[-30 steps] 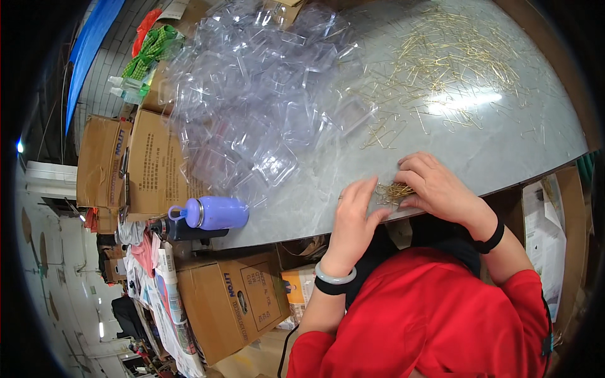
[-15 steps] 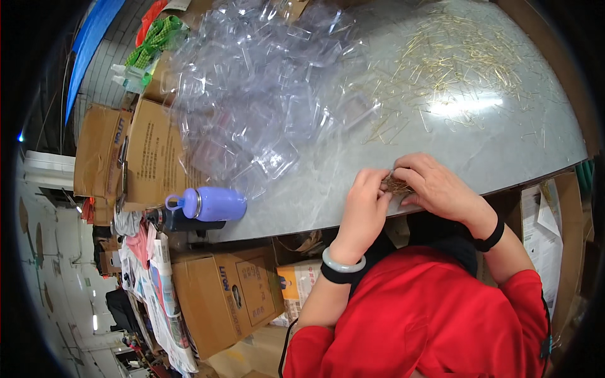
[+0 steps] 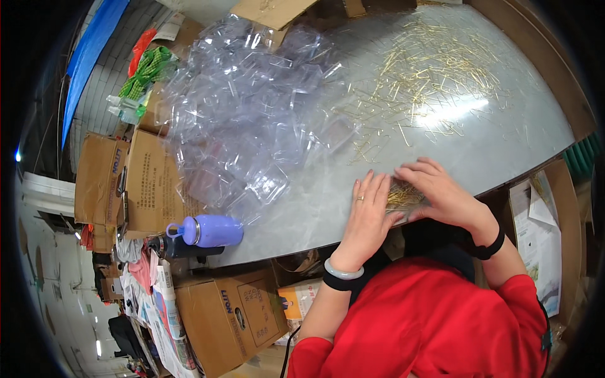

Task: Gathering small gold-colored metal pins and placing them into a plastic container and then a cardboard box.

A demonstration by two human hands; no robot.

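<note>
At the near edge of the grey table (image 3: 302, 223) lies a small bundle of gold wire hooks (image 3: 403, 198) between my hands. My left hand (image 3: 368, 211) is laid along the bundle's left side, fingers stretched out, its thumb by the near end. On the other side, my right hand (image 3: 447, 196) arches with extended fingers and its thumb toward the wires. Neither hand is closed round them. Farther off, a loose heap of the same gold wire hooks (image 3: 435, 69) spreads over the tabletop. My right palm hides part of the bundle.
A big pile of clear plastic boxes (image 3: 252, 113) covers the table's left part. A purple bottle (image 3: 217, 230) lies at the near left edge. Cardboard boxes stand on the left, including one box (image 3: 220, 321) below the table edge. An open carton (image 3: 561, 189) with papers is at right.
My fingers have straightened and spread from around the bundle, so more of the gold wires show between my hands. The whole view has shifted slightly.
</note>
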